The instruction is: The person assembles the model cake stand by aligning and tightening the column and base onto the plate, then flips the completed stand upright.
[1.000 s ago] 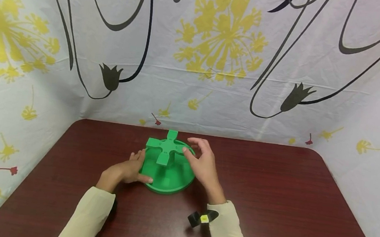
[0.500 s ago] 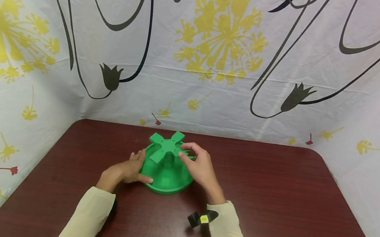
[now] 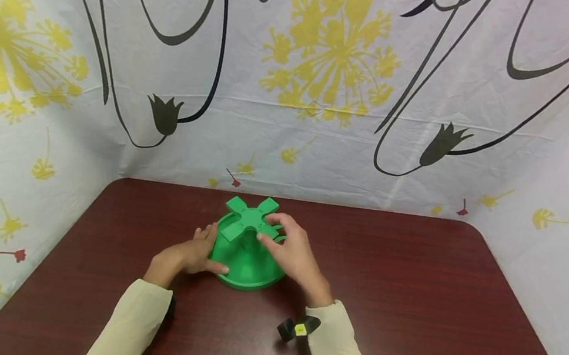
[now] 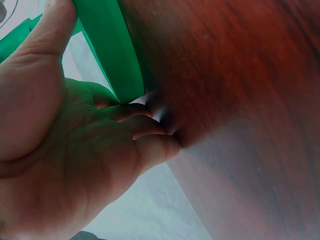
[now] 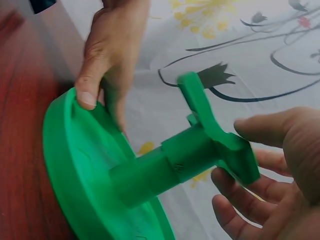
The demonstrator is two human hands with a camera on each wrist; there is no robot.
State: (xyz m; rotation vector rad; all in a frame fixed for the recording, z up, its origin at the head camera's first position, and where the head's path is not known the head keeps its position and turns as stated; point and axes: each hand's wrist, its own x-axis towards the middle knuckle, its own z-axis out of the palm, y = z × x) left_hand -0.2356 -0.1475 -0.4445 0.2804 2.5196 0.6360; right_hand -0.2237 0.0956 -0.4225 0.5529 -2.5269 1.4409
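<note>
A green round base (image 3: 246, 278) with a raised rim stands on the table. From its middle rises a green post (image 5: 150, 177), topped by a green cross-shaped piece (image 3: 249, 219) with flat arms. My left hand (image 3: 188, 256) grips the base's left rim, thumb over the edge and fingers along the outer side, fingertips down at the table. My right hand (image 3: 297, 256) holds one arm of the cross, with the thumb on one side and the fingers on the other. The right wrist view shows that arm between thumb and fingers.
The dark reddish table (image 3: 407, 305) has rounded far corners. A white cloth wall (image 3: 254, 79) with printed flowers stands behind and at both sides. A black wrist camera (image 3: 287, 330) is strapped at the right sleeve.
The cross has turned clockwise as seen from above. My right hand has moved slightly left with it, its thumb and fingers closing round an arm. The left hand stays at the rim.
</note>
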